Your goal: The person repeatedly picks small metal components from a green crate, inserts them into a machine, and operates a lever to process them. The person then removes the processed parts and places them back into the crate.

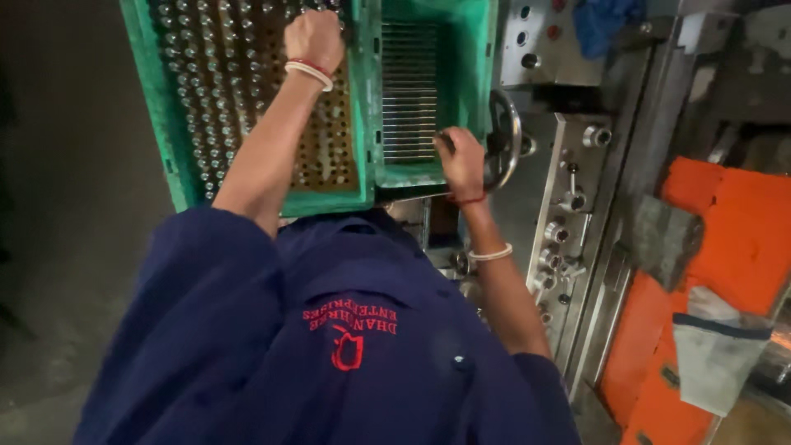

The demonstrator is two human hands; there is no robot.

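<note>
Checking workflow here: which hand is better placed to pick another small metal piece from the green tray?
Probably the left hand: it is already over the upright metal pieces in the green tray. The right hand is at the neighbouring green bin, beside the handwheel.

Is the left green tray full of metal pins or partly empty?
Partly empty: the green tray holds metal pins on its left, bare holes near the left hand.

One head-worn camera looks steeply down, close over the person's torso, toward the green trays (181, 177) ahead.
</note>
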